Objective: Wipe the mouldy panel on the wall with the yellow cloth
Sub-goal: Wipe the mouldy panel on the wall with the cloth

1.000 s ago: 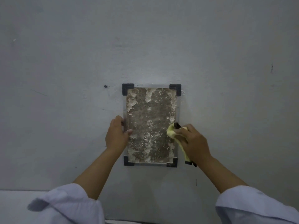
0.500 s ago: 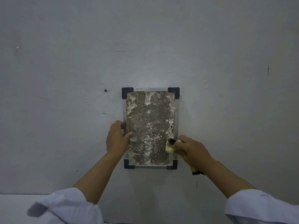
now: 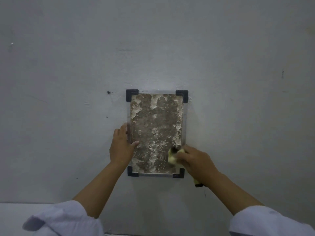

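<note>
Head view: our right hand [image 3: 196,160] grips the crumpled yellow cloth [image 3: 173,156] against the mould-blotched rectangular panel [image 3: 156,132]; our left hand [image 3: 120,147] clasps its left edge

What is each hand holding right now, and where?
Right hand grips the bunched yellow cloth round its middle. Left hand holds the panel's left edge.
</note>
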